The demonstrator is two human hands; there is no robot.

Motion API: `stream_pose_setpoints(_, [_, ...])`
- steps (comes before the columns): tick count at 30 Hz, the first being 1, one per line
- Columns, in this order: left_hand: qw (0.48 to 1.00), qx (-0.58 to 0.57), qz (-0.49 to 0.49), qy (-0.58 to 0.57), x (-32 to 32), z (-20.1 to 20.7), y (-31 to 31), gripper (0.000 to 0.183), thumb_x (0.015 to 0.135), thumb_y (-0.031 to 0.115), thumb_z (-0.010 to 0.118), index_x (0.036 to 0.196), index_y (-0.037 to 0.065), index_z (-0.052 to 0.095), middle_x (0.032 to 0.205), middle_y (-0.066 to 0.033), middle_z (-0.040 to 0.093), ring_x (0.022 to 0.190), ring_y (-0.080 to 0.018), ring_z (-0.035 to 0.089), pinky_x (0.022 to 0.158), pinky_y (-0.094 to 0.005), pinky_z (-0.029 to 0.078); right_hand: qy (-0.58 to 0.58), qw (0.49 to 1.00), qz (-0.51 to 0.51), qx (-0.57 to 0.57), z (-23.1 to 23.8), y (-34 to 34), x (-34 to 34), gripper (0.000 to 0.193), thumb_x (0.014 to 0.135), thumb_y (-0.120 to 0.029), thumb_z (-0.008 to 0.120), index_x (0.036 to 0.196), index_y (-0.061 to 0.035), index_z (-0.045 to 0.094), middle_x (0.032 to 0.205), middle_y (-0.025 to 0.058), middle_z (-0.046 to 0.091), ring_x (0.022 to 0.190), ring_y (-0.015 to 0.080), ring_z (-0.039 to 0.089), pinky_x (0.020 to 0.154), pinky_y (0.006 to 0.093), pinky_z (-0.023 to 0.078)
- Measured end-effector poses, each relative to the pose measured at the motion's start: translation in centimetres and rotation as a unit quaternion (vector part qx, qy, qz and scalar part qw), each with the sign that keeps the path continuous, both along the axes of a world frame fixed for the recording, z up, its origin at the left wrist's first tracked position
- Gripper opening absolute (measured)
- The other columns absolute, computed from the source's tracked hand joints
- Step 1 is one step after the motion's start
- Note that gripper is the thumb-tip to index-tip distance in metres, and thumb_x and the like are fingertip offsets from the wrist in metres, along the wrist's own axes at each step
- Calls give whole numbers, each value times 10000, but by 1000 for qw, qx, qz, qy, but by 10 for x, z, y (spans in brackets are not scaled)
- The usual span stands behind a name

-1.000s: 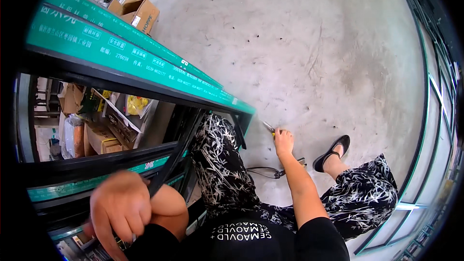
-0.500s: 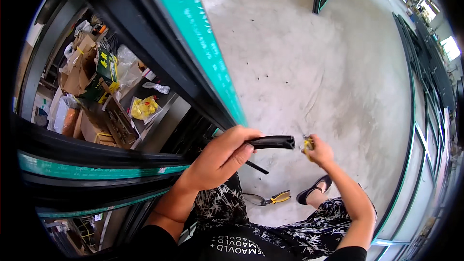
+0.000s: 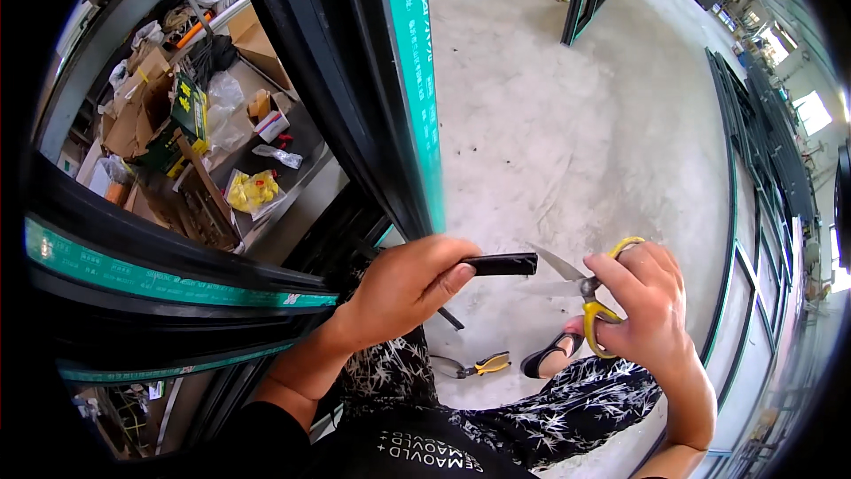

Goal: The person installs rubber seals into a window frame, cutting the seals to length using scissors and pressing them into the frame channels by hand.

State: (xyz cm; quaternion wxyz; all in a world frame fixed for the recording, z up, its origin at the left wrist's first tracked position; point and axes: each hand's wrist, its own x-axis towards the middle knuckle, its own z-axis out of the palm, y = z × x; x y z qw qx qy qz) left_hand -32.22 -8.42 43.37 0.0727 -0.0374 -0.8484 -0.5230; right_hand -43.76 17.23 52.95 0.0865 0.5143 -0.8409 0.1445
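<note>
My left hand (image 3: 412, 288) is closed around a black rubber strip (image 3: 505, 264), whose cut-looking end sticks out to the right past my thumb. A thinner black tail (image 3: 452, 319) hangs out below that hand. In my right hand (image 3: 647, 306) is a pair of scissors (image 3: 592, 302) with yellow handles. Their blades stand apart and point left, with the upper blade tip close to the end of the strip. Whether blade and rubber touch I cannot tell. Just left of my left hand is the corner of a black frame (image 3: 355, 107) with green protective film (image 3: 415, 80).
Yellow-and-black pliers (image 3: 490, 363) lie on the concrete floor (image 3: 567, 142) beside my foot (image 3: 554, 355). Through the frame show cardboard boxes (image 3: 142, 124) and a bag of yellow parts (image 3: 252, 190) on a shelf. Long dark frames (image 3: 740, 213) lean along the right side.
My right hand has lifted closer, bringing the scissors up with their blades opened beside the strip's end. My left hand keeps its hold on the strip. The view has shifted slightly.
</note>
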Motion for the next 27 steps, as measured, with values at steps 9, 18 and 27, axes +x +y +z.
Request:
stream_pose_setpoints(9, [990, 115, -84, -5, 3, 12, 12, 361, 1024, 162, 552, 1350, 9, 537, 940, -85, 645, 771, -157, 614, 729, -297, 501, -33, 997, 41, 54, 2, -6, 9, 564, 560, -356, 902, 1021, -115, 684, 747, 17, 585, 725, 231, 593, 680, 378, 461])
stream_pose_setpoints(18, [988, 122, -84, 37, 5, 11, 11, 351, 1003, 112, 562, 1344, 27, 562, 1015, -109, 630, 824, -200, 618, 721, -310, 485, 30, 999, 33, 29, 32, -8, 8, 610, 514, -341, 902, 1033, -94, 699, 747, 32, 548, 723, 239, 569, 663, 385, 443])
stream_pose_setpoints(27, [977, 188, -61, 74, 5, 11, 22, 262, 992, 121, 591, 1228, 11, 624, 880, -104, 612, 756, -237, 572, 690, -335, 460, 15, 996, 53, 68, 31, -16, 11, 563, 578, -358, 878, 1054, -127, 684, 750, 29, 537, 732, 232, 560, 663, 379, 441])
